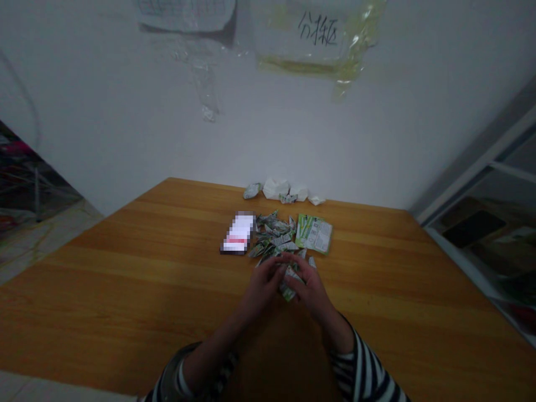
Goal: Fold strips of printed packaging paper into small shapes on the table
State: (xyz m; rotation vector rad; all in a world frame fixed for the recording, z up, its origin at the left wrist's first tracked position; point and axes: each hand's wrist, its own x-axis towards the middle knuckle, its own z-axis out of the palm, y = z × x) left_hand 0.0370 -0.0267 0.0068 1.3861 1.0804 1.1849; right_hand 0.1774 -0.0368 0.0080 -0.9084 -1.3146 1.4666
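Observation:
My left hand (263,285) and my right hand (309,287) meet over the wooden table (125,290), fingers curled together around a small folded green-and-white paper piece (288,282). Just beyond them lies a pile of similar folded paper bits (274,234). A flat stack of green-and-white printed sheets (315,233) rests to the right of the pile. Both sleeves are striped.
A small white card with a red band (238,233) lies left of the pile. Crumpled white paper scraps (282,190) sit at the table's far edge by the wall. A plastic sleeve with handwriting (318,33) hangs on the wall. A metal frame (481,167) stands right.

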